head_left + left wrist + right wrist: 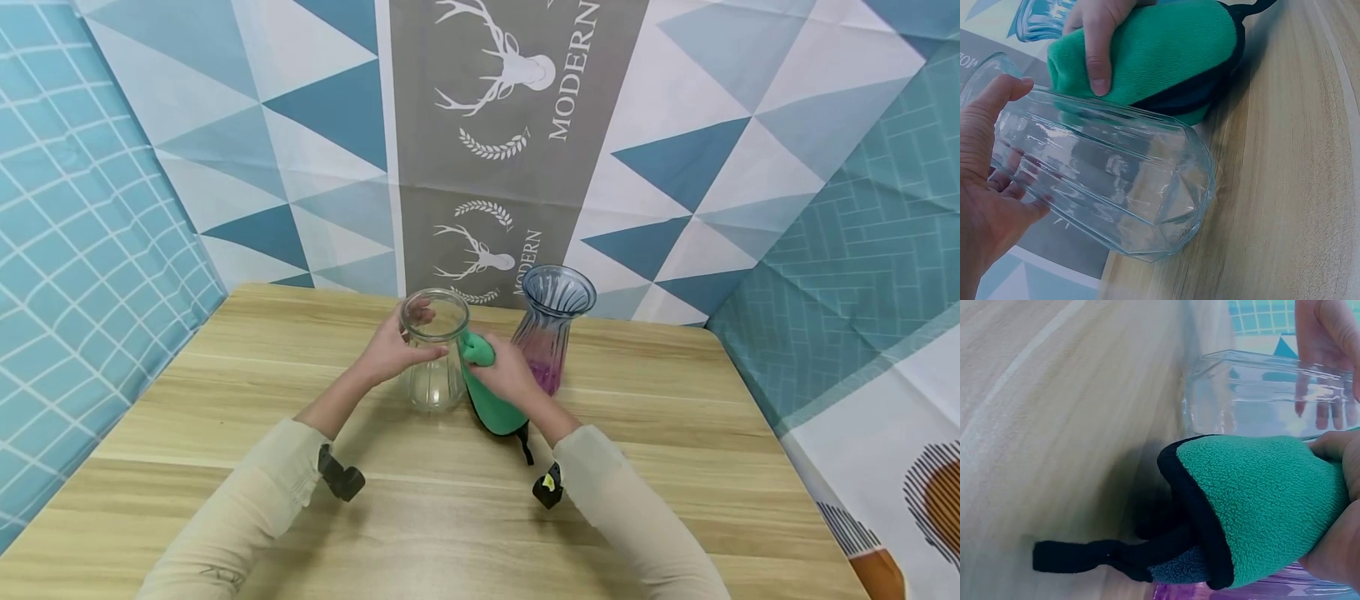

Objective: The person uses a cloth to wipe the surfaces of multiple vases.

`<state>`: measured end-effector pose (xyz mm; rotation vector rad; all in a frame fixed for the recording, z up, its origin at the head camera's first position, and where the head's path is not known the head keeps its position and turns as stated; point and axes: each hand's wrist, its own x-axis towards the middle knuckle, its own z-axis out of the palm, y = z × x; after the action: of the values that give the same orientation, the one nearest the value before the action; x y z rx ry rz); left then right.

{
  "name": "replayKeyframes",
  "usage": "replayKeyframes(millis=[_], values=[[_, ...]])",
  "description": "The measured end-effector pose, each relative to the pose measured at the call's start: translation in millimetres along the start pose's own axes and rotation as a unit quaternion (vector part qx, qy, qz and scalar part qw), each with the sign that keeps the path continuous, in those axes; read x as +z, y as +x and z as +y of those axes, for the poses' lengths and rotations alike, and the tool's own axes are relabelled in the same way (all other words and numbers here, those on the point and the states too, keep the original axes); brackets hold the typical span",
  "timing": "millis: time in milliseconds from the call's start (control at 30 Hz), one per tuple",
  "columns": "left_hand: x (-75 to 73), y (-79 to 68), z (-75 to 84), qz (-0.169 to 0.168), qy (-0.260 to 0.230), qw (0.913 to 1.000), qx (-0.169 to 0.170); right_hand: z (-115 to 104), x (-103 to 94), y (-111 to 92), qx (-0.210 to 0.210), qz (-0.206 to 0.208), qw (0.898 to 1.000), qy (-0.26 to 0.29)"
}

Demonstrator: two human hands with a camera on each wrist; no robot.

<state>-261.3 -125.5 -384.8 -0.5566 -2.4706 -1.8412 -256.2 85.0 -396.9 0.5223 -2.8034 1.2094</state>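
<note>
A clear ribbed glass vase (435,385) stands on the table, its round rim facing up. My left hand (392,348) holds it around the neck, thumb at the near side and fingers behind, seen through the glass. My right hand (512,372) grips a bunched green cloth (495,410) with black edging and a black hanging loop (1079,556). The cloth is close against the vase's right side; in the left wrist view the right thumb (1099,69) presses on its fuzzy surface. Part of the cloth is hidden under the right hand.
Behind the right hand stands a second glass vase (553,321), blue at the flared top and pink-purple at the base. The wooden table (465,533) meets a patterned backdrop (315,150) at the back. Each wrist carries a small black camera (343,479).
</note>
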Motion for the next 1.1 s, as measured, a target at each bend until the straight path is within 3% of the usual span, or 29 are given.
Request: replayKeyframes(millis=[400,633,1100], values=[[0.2,0.1,1.3,-0.002,-0.008,1.0000,0.002,4,8.7,-4,0.043,-0.036,0.998,-0.023],[1.3,-0.2,0.5,0.002,-0.002,1.0000,-0.003,6,9.0,-6,0.050,-0.020,0.998,-0.014],[-0.8,1.1,0.7,-0.006,-0.002,1.0000,0.001,-1,-6.0,-3,-0.026,0.046,0.998,0.044]])
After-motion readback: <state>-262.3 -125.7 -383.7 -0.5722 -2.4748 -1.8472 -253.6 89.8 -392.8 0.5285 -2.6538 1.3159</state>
